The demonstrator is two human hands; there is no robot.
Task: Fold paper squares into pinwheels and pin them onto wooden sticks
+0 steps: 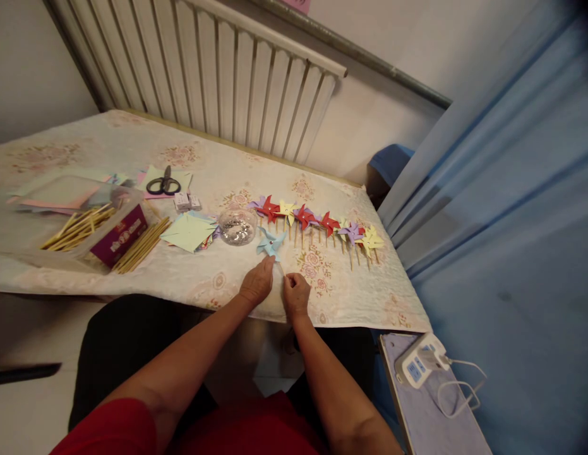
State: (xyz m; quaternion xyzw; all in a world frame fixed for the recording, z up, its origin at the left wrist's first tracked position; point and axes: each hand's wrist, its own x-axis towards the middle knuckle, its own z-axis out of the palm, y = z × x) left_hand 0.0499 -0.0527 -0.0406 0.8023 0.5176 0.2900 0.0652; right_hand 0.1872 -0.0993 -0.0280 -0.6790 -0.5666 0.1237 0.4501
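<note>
My left hand (257, 284) and my right hand (295, 295) meet at the near edge of the table (203, 170), both pinched closed around the stick of a light blue paper pinwheel (271, 243). The pinwheel's head lies on the cloth just beyond my fingers. A row of finished red, yellow and purple pinwheels (317, 224) on sticks stretches to the right behind it. A small clear bowl (237, 226) with shiny bits inside stands just left of the blue pinwheel.
Left of the bowl lie green paper squares (189, 230), wooden sticks (139, 246), a box of sticks (92, 230), black scissors (163, 184) and pink sheets (61, 193). A radiator (218, 69) stands behind, a blue curtain (511, 189) right, a white power strip (421, 361) lower right.
</note>
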